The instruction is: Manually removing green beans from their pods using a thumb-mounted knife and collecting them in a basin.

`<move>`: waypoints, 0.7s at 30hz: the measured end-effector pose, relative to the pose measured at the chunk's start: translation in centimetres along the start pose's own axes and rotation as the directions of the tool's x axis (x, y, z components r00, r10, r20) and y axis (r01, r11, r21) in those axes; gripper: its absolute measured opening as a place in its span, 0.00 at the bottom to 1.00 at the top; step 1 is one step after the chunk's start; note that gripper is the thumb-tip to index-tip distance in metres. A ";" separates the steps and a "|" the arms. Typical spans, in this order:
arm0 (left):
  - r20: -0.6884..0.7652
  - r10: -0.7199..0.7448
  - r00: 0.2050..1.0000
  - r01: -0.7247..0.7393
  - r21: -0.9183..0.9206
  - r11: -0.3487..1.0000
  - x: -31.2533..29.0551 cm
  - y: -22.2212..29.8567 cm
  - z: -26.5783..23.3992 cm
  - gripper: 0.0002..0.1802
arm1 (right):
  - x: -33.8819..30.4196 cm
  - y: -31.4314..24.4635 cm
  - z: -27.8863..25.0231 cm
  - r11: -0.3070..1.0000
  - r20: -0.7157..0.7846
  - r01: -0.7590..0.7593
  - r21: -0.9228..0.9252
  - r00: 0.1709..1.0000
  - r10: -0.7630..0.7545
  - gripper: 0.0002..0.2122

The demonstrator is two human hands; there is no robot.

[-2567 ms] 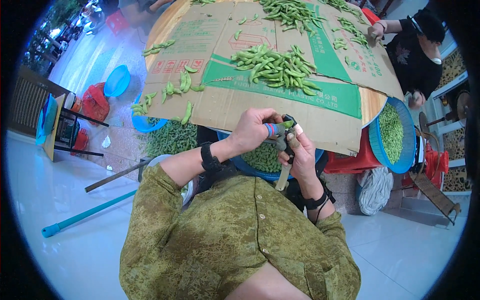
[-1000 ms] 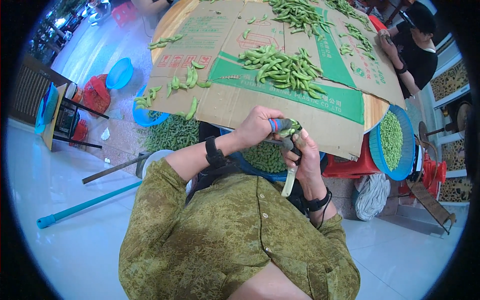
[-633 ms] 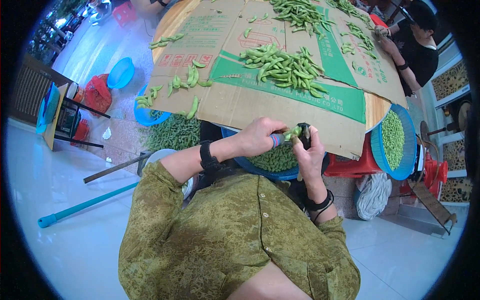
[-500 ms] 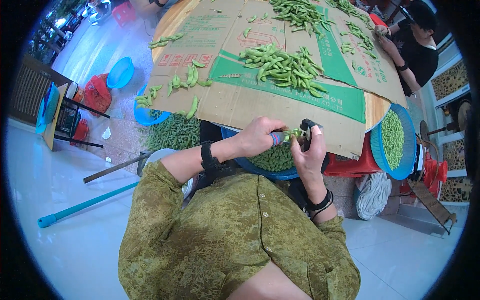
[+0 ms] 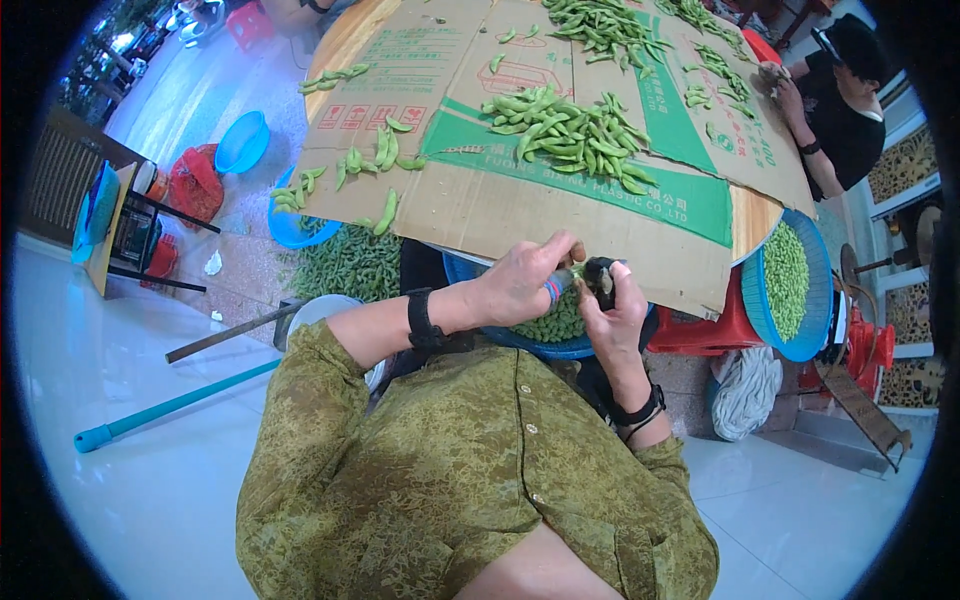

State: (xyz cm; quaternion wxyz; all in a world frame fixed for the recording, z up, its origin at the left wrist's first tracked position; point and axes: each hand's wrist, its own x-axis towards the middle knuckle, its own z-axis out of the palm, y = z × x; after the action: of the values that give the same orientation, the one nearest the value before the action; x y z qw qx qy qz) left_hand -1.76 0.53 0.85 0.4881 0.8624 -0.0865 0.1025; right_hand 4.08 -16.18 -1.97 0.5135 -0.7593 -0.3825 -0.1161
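Observation:
Over a blue basin of shelled green beans point(image 5: 552, 326), my two hands meet at a green bean pod point(image 5: 578, 271), mostly hidden by the fingers. My left hand point(image 5: 525, 272) pinches it from the left; a blue and red band wraps one finger. My right hand point(image 5: 618, 305) is closed round the pod's other side, with dark coverings on its thumb and a fingertip. Just beyond, a pile of green bean pods point(image 5: 570, 135) lies on flattened cardboard point(image 5: 470, 210) covering the round table.
At the right stands a blue basket point(image 5: 818, 300) of shelled beans beside a red stool point(image 5: 690, 330). Empty pods point(image 5: 355, 265) heap on the floor at left. A teal pole point(image 5: 170, 408) lies nearer. Across the table sits another person point(image 5: 845, 110).
My hands have drawn closer together round the pod, the right one shifting slightly left. The pod now shows less between the fingers. At far right, the other person's hands have moved a little.

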 end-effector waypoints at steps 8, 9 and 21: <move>0.045 0.060 0.997 -0.057 -0.073 0.996 -0.4 0.3 -0.3 0.18 | -0.1 -0.6 0.4 0.998 0.055 -0.067 -0.023 0.996 0.068 0.16; 0.040 0.061 0.997 -0.058 -0.070 0.996 -0.8 0.2 -0.1 0.18 | -0.2 -0.5 0.6 0.998 0.036 -0.013 -0.055 0.999 0.015 0.16; -0.176 -0.028 0.984 0.161 0.813 0.559 0.1 -4.7 -10.2 0.11 | -1.2 0.7 -0.7 0.997 0.217 0.071 -0.025 0.974 -0.064 0.16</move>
State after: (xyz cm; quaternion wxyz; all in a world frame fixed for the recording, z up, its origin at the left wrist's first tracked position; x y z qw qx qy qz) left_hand -1.40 11.65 2.15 0.0390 0.9839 0.0530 0.1662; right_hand 3.86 -17.47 -2.81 0.4523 -0.7623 -0.4595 -0.0565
